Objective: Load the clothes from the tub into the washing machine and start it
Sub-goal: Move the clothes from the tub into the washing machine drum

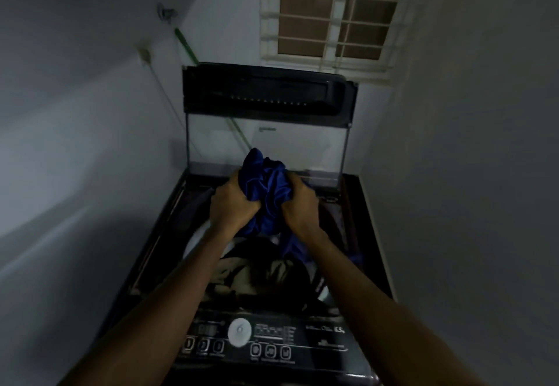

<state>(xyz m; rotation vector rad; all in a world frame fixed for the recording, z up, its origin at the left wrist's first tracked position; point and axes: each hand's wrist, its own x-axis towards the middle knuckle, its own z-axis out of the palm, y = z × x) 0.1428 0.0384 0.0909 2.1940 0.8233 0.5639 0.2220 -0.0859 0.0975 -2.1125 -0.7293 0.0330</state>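
Loading step: left hand [233,204] and right hand [298,204] grip the crumpled blue cloth garment [266,186] at 12 o'clock above the black top-load washing machine [366,234]; next, probably lower and release.

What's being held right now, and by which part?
One bunched blue garment, held over the open washing machine. The left hand grips its left side, the right hand its right side. Too crumpled to tell sleeve from hem.
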